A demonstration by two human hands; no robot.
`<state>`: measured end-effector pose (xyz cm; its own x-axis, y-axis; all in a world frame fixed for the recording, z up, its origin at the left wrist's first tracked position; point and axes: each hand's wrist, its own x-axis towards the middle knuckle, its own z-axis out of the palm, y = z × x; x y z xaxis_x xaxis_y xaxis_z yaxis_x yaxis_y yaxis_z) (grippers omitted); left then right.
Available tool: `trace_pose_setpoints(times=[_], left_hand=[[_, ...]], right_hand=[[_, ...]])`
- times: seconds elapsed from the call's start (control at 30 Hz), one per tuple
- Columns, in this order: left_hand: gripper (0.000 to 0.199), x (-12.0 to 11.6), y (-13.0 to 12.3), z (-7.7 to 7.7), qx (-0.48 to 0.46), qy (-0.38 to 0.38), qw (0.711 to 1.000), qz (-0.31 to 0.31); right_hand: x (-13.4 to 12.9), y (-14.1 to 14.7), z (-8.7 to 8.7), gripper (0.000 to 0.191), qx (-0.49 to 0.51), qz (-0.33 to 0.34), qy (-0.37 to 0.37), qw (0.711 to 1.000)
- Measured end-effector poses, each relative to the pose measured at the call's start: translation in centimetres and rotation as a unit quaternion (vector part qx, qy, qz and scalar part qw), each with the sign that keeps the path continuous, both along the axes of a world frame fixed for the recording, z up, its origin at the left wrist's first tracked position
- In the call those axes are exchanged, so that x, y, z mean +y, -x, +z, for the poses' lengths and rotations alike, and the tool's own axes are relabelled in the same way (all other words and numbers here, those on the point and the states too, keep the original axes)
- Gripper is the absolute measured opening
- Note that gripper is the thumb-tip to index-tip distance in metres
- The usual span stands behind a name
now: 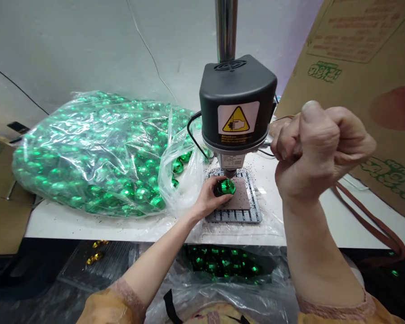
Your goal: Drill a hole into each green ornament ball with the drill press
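A shiny green mirror-faceted ball (228,186) rests on the base of a small black bench drill press (238,96). My left hand (209,195) grips it from the left, thumb in front and fingers behind, directly beneath the chuck (230,173). Whether the bit touches the ball is too small to tell. Raised to the right of the machine, my right hand (319,150) is closed in a fist. A metal lever (266,144) runs from the drill press toward that fist; the gripped end is hidden behind my fingers.
A large clear plastic bag (97,157) of green balls lies left, its mouth facing the drill. Below the table edge, another bag holds green balls (222,262). Cardboard boxes (367,90) stand right and left. Dark shavings surround the slotted base plate (234,217). A brown strap (367,220) hangs right.
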<state>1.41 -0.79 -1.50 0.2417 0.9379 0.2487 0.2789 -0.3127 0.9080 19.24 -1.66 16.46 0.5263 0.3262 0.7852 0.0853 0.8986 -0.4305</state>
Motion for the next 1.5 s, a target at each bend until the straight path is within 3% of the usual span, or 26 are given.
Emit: trace_pose_setpoints(times=[0.4, 0.57, 0.8, 1.1, 1.27, 1.5], left_hand=[[0.067, -0.3, -0.8, -2.1, -0.041, 0.042, 0.997, -0.040], [0.063, -0.6, -0.7, -1.9, -0.001, -0.010, 0.999, -0.050], [0.056, -0.9, -1.0, -1.9, -0.010, 0.005, 1.000, -0.025], [0.058, -0.8, -0.8, -1.7, 0.004, -0.007, 0.999, -0.036], [0.057, -0.9, -0.8, -1.7, 0.013, -0.011, 0.999, -0.037], [0.057, -0.8, -0.7, -1.6, 0.016, -0.019, 0.999, -0.038]], right_hand=[[0.0, -0.1, 0.0, 0.051, -0.006, -0.006, 0.024, 1.000], [-0.2, -0.3, 0.1, 0.051, -0.014, -0.006, 0.028, 0.999], [-0.4, -0.2, -0.3, 0.052, -0.018, 0.000, 0.020, 1.000], [-0.4, 0.4, -1.9, 0.049, -0.042, -0.035, -0.086, 0.995], [-0.8, 0.2, -2.7, 0.049, -0.043, -0.057, -0.065, 0.995], [-1.0, 0.0, -3.5, 0.041, -0.048, -0.033, -0.075, 0.995]])
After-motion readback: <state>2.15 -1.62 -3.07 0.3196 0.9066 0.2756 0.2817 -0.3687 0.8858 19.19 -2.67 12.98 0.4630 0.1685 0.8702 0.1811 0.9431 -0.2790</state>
